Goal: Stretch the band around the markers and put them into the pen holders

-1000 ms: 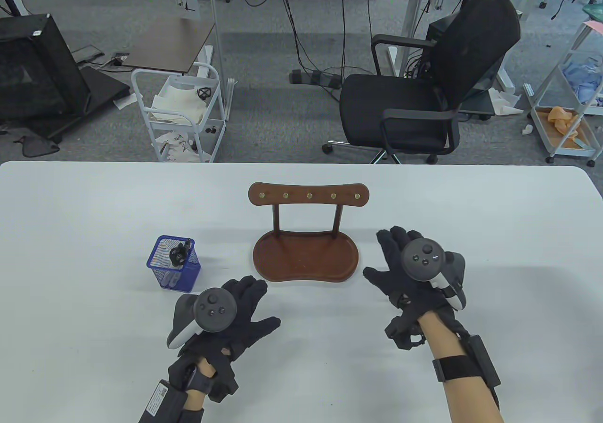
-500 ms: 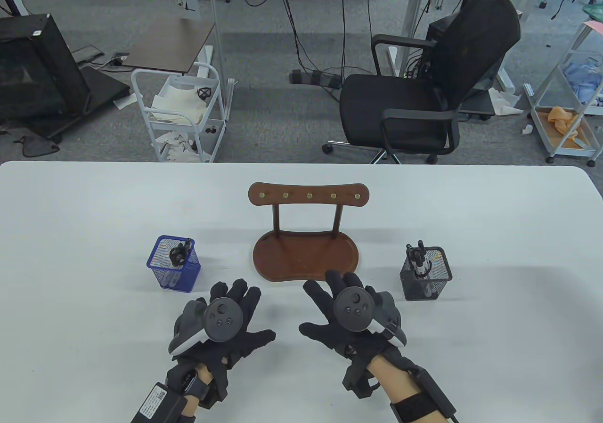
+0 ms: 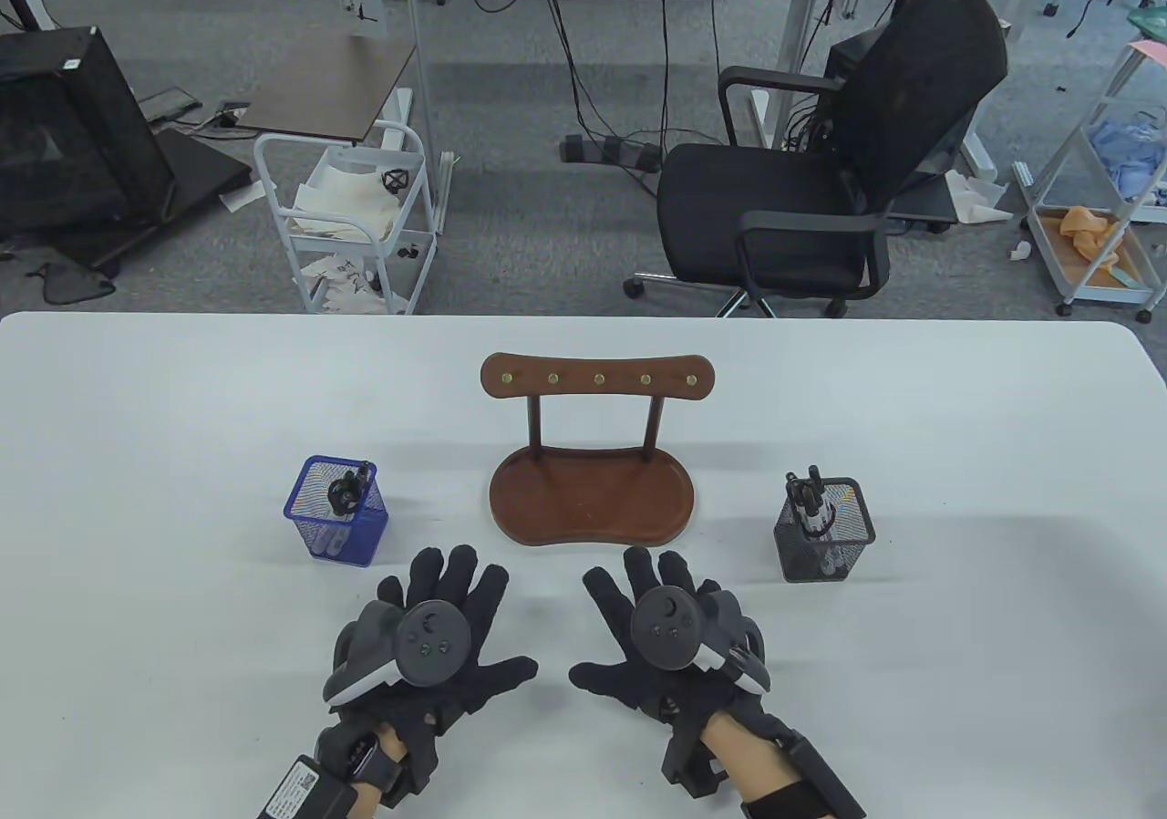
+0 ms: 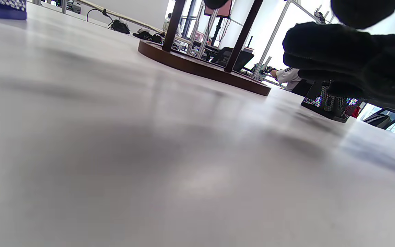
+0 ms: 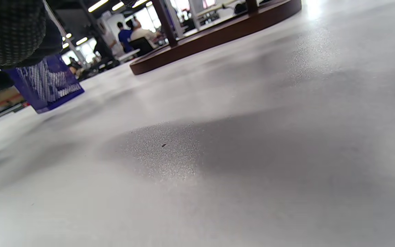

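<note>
Your hands, left (image 3: 438,641) and right (image 3: 661,637), lie spread and empty; upright markers: blue holder (image 3: 335,511) beyond-left of the left, black holder (image 3: 823,529) beyond-right of the right.

black gloved left hand (image 3: 447,646), right hand (image 3: 656,664), grey trackers
</note>
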`<state>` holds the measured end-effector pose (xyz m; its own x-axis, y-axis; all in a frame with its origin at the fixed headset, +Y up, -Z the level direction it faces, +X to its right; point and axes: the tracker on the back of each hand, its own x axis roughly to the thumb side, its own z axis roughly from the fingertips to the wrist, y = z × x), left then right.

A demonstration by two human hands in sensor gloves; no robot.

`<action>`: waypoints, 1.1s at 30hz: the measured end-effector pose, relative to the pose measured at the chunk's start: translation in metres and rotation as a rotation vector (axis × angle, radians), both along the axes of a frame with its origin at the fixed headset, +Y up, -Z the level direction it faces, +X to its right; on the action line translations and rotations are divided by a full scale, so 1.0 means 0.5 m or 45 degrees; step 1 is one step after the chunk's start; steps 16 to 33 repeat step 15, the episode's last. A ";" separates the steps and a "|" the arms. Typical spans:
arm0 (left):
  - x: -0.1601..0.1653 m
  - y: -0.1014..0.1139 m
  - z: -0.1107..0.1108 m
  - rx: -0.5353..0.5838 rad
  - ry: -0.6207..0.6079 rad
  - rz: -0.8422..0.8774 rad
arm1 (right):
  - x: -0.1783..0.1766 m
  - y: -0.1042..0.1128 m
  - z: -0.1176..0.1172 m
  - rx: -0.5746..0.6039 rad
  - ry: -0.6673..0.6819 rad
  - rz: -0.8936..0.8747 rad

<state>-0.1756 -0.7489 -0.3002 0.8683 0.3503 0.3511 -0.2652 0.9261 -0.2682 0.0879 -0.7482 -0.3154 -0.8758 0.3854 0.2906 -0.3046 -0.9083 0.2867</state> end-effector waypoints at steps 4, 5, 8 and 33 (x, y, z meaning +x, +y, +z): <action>-0.002 -0.001 -0.001 -0.010 -0.002 0.011 | 0.001 -0.001 -0.001 0.006 -0.002 -0.012; -0.002 -0.001 -0.002 -0.016 -0.001 0.009 | 0.002 -0.001 -0.001 0.004 -0.002 -0.014; 0.000 -0.003 -0.005 -0.019 -0.001 0.006 | 0.003 0.000 0.000 0.009 0.002 -0.008; 0.004 -0.004 -0.004 -0.019 -0.006 0.001 | 0.008 0.006 0.003 0.030 0.012 -0.040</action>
